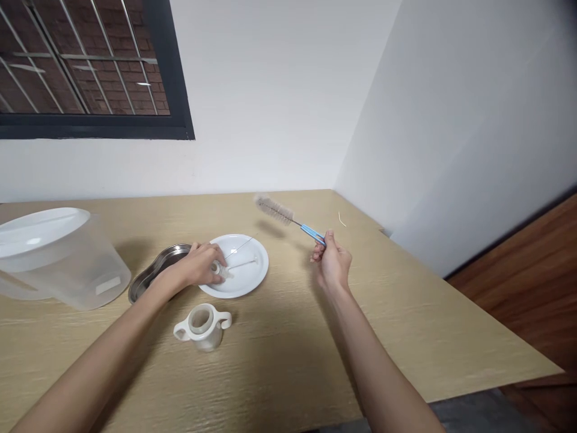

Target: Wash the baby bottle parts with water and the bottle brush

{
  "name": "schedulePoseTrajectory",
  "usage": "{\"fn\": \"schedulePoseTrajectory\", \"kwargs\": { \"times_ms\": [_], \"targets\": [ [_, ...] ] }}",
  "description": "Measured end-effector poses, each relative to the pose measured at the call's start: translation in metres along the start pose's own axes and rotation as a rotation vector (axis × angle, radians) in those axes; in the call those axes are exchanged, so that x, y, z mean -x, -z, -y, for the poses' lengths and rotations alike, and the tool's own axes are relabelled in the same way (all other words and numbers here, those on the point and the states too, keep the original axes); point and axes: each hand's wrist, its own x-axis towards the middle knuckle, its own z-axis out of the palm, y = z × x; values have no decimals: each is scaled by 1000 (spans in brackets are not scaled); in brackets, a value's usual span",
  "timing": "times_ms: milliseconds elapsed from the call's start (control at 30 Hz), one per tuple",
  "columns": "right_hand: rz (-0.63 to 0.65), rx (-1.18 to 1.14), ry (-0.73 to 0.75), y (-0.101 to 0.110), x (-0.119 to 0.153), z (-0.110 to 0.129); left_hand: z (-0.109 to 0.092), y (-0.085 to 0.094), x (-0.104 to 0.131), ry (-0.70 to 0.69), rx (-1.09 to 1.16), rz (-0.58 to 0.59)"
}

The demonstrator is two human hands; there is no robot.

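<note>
My right hand [332, 258] grips the blue handle of a bottle brush [276, 210], holding it above the table with its pale bristles pointing left and away. Over the left side of a white plate [259, 273], my left hand [205, 263] closes its fingers round a small see-through plastic piece [217, 269]. A thin brush [242, 263] and a thin wire-like stick [241, 245] rest on the plate beside those fingers. Nearer to me stands a white two-handled cup [208, 337], upright and open at the top. My left forearm partly covers a kidney-shaped metal tray [169, 255].
At the left is a translucent pitcher [85, 258] with a white lid. A thin pale strip [341, 219] lies at the back right of the wooden table [415, 325]. White walls [279, 108] border the table, and a barred window [90, 66] is at the upper left.
</note>
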Motion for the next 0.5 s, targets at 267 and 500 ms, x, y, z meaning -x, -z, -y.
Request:
{"fn": "schedulePoseTrajectory", "kwargs": {
  "times_ms": [267, 500],
  "targets": [
    [30, -66, -99, 0, -4, -3, -5, 27, 28, 121, 322, -184],
    [322, -127, -478, -8, 8, -1, 13, 12, 68, 211, 859, -495]
  ]
}}
